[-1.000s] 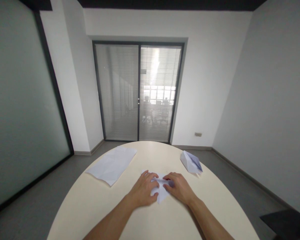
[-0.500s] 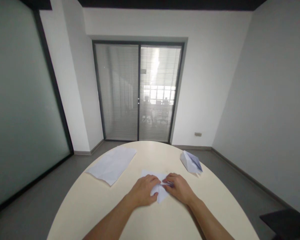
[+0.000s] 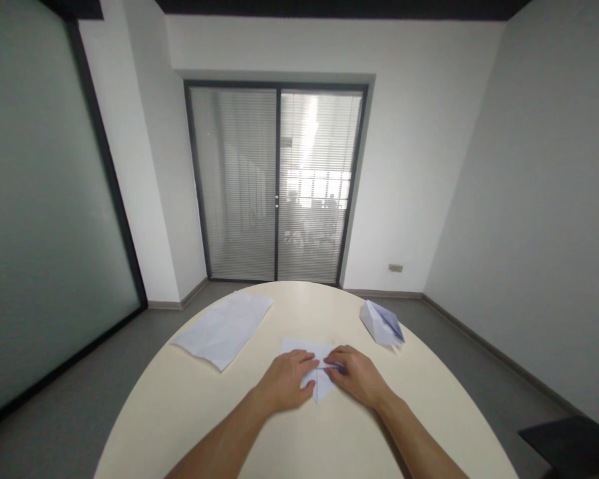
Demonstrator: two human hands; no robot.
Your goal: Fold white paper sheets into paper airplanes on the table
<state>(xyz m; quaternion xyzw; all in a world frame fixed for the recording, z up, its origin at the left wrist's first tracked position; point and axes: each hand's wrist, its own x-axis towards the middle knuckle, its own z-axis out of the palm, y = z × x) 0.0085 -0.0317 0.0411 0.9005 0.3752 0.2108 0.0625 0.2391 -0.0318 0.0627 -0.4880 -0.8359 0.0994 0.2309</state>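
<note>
Left hand [image 3: 285,382] and right hand [image 3: 359,379] press palm-down, grips open, on the folded paper [image 3: 299,348] between them on the table [image 3: 204,412], its tip toward the person.

A cream oval tabletop [image 3: 190,426] stands on a grey floor [image 3: 70,426] between white walls [image 3: 539,199]. Daylight filters through slatted blinds on dark-framed glass doors [image 3: 239,183], with a frosted glass partition [image 3: 40,219] at left.

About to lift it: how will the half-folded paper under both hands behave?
The half-folded paper looks thin, so it is probably light and floppy. Its creases likely stiffen it slightly. On the smooth table it may slide easily.
</note>
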